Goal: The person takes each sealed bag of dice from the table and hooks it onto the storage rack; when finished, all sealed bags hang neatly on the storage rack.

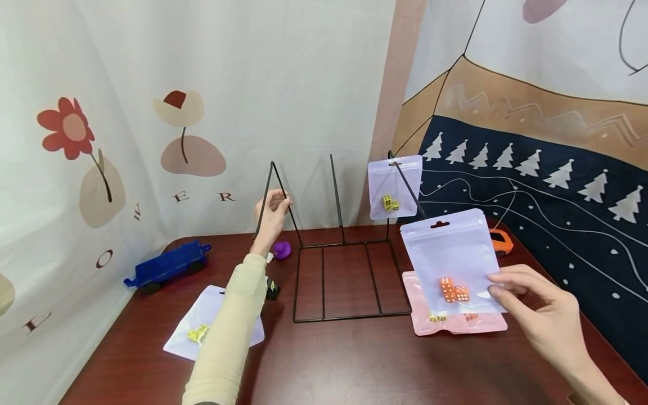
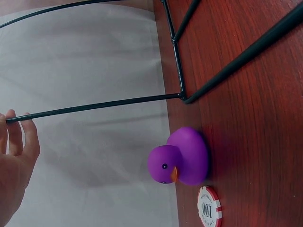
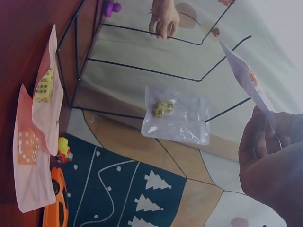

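My left hand (image 1: 273, 214) grips the left upright of a black wire rack (image 1: 323, 284), its fingers at the rod in the left wrist view. On the right, my right hand (image 1: 547, 315) pinches the lower right edge of a lilac zip bag (image 1: 445, 247) between thumb and fingers. Orange dice (image 1: 448, 289) show through that bag, which is held up in front of the rack's right prong. Another lilac bag (image 1: 379, 180), with yellow dice (image 1: 388, 203) inside, hangs by its slot on the right prong. The middle and left prongs carry no bags.
Pink bags (image 1: 422, 323) with dice lie right of the rack, partly behind the held bag. A lilac bag (image 1: 202, 315) lies under my left forearm. Around stand a blue trailer (image 1: 167, 264), purple duck (image 2: 189, 156), poker chip (image 2: 209, 208) and orange car (image 1: 500, 243).
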A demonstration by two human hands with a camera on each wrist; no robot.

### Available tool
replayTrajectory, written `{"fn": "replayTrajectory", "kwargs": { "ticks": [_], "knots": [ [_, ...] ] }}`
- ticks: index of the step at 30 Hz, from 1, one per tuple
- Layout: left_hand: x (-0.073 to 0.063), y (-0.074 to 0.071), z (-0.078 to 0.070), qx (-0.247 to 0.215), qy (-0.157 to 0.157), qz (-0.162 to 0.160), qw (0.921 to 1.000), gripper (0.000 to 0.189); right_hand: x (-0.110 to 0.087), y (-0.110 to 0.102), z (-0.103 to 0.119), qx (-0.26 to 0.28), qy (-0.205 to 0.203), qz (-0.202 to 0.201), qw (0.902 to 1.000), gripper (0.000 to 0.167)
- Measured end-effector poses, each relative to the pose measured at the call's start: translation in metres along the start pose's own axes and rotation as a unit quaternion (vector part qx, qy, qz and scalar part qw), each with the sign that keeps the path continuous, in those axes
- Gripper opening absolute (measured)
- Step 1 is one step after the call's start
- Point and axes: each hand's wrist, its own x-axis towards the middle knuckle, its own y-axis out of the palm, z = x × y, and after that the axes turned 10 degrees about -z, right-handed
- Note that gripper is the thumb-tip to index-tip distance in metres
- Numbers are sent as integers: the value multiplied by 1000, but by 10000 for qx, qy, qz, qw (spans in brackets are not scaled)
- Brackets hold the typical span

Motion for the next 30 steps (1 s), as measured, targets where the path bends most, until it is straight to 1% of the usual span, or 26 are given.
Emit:
{"fn": "replayTrajectory", "kwargs": {
  "ticks": [5, 10, 12, 16, 17, 19, 22, 27, 30],
  "knots": [
    [-1, 1, -1, -13, 138, -35, 9999, 10, 1, 4, -1, 194, 75, 56, 9998, 29],
    [-1, 2, -2, -102, 154, -16, 9998, 11, 2, 9, -4, 593, -206, 58, 9980, 30],
    [-1, 2, -2, -134, 142, 11, 9998, 12, 2, 10, -4, 596, -222, 64, 9980, 30],
    [0, 2, -2, -163, 167, 85, 9997, 13, 3, 12, -3, 426, 101, 85, 9990, 29],
    [1, 2, -1, -182, 171, 91, 9996, 13, 3, 12, -3, 326, 161, 92, 9993, 29],
    [1, 2, -1, -209, 153, 119, 9996, 13, 4, 13, -3, 303, 240, 101, 9992, 28],
    [1, 2, 0, -189, 144, 103, 9997, 13, 5, 16, -5, 297, 212, 99, 9993, 28],
    [0, 1, 2, -161, 156, -10, 9997, 11, 8, 21, -6, 300, 104, 119, 9994, 29],
    [1, 1, 2, -214, 160, 31, 9996, 13, 9, 23, -7, 296, 96, 127, 9994, 29]
  ]
}}
